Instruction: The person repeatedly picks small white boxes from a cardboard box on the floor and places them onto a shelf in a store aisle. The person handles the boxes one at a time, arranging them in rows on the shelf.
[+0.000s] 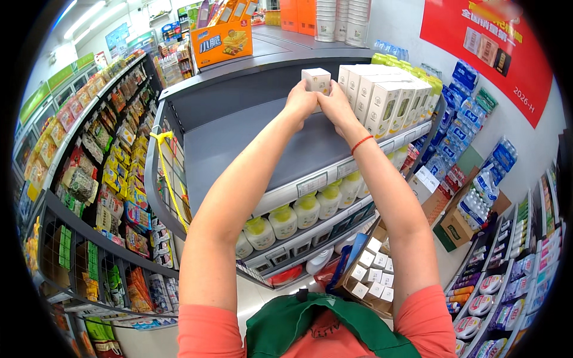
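Observation:
Both arms reach forward over the grey upper shelf (239,143). My left hand (301,102) and my right hand (336,107) are closed together around a small white box (316,75), whose top shows above the fingers near the shelf's back panel. Just to the right of my right hand stand rows of upright white boxes (382,107) with green and yellow marks. Below, white bottles with lime-green caps (307,209) line the lower shelf. An open carton (352,292) on the floor in front of me holds several more white boxes.
An orange display box (222,45) and stacked white cups (325,21) stand on the counter above. Snack racks (98,161) run along the left. To the right are packs of bottled water (462,128), cartons (450,230) and shelves of toiletries (495,298). A yellow strap (164,161) hangs at the shelf's left end.

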Demonstrator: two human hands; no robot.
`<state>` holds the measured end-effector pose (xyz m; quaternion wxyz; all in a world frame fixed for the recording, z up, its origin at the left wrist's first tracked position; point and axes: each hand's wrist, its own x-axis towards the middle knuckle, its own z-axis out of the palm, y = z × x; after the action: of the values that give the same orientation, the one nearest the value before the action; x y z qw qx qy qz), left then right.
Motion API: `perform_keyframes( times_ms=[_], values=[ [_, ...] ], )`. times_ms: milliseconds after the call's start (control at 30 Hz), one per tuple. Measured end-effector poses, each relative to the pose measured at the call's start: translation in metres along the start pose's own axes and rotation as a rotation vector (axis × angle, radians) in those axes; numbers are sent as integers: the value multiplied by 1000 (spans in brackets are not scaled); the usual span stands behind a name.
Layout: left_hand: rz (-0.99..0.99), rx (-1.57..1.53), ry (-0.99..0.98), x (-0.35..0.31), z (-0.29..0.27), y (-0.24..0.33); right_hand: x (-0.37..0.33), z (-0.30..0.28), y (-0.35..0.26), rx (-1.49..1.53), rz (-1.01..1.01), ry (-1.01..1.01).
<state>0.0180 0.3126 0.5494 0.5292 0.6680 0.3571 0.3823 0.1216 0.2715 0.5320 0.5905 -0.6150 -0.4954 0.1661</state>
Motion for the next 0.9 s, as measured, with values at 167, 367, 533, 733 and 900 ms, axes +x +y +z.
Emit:
perform_keyframes(
  times_ms=[167,367,533,733,900],
  values=[
    [27,-29,-1,4,-5,-8,-8,1,-8,38,-16,-31],
    [6,-24,64,-4,-5,2,-5,-2,-6,60,-38,-96],
    [75,-27,102,-10,-12,11,-20,-7,-32,109,-76,-145],
    [203,-14,147,-58,2,39,-46,-31,-51,158,-260,-81],
    [338,-45,71,-122,17,50,-103,-68,-78,93,-370,-48]
  ],
)
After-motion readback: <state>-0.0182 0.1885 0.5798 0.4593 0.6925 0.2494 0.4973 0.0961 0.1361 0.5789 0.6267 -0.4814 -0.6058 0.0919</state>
